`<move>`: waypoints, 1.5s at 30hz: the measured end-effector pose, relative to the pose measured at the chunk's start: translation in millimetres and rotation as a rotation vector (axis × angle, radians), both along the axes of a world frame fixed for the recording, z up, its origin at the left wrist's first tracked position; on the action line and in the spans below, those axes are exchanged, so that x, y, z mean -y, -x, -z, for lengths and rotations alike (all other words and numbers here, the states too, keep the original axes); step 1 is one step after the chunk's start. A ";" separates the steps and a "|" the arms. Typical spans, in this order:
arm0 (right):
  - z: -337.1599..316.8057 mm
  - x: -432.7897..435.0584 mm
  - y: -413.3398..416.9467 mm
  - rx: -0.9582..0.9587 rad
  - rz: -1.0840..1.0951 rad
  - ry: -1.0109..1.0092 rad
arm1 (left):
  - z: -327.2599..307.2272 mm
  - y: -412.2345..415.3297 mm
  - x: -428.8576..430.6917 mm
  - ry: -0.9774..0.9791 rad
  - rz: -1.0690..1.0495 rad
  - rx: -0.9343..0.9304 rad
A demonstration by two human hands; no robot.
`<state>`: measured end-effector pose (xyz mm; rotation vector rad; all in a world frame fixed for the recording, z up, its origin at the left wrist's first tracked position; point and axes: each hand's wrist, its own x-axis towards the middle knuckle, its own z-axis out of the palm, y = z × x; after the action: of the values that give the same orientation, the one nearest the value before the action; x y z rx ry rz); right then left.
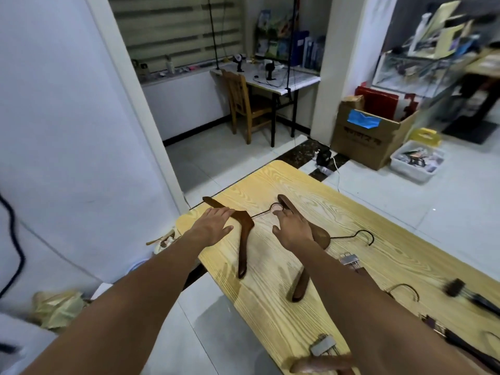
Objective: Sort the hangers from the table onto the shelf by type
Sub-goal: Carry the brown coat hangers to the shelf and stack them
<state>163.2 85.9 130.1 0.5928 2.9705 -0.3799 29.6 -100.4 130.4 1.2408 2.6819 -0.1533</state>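
Clip hangers (323,345) lay nearest, on the near end of the worktop (270,320) toward its right side. They had metal clips on dark bars and were partly hidden by the right forearm, so the count was not clear.

Two brown wooden hangers lay flat at the far end of the worktop.
- First wooden hanger (244,239): close to the worktop's left edge, with its wire hook pointing toward the worktop's middle.
- Second wooden hanger (320,235): nearer the worktop's middle, with its hook pointing toward the right side.

Left hand (213,226): flat, fingers straight and together, thumb out, resting on the far arm of the first wooden hanger. It gripped nothing.

Right hand (292,228): spread over the far arm of the second wooden hanger, with its fingertips beside the first hanger's hook. The fingers were slack and not closed round anything, as far as could be made out.

Shelf: could not be picked out with certainty. All the hangers seen were on the worktop, so sorting of these was judged not yet done.

Handling, judged:
- The wooden hangers are rigid, light enough for one hand, and probably slick with varnish.
- They are best held at the neck where the arms meet, or by wrapping the fingers round one arm.
- The first hanger's hook lies just beside the second hanger's arm. Lift straight up to avoid snagging.
- The clip hangers are thinner, and their clips may slide. Grip the bar at its middle.

Beyond the worktop's far end stood a chair (246,104) and a cardboard box (370,136).
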 end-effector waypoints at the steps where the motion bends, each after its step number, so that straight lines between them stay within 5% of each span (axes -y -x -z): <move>1: 3.8 -0.9 5.3 0.014 0.016 0.006 | 3.8 8.9 -4.2 0.005 0.018 0.014; 30: 108.9 -20.0 109.1 0.144 0.172 0.037 | 126.7 165.3 -67.1 0.138 0.107 0.224; 45: 134.5 -28.7 77.5 0.113 0.307 -0.008 | 154.0 182.9 -85.4 0.190 0.153 0.077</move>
<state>85.7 114.6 -4.4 1.0385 2.7761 -0.3432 -153.3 -15.0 -23.6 1.3608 2.4419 -0.3647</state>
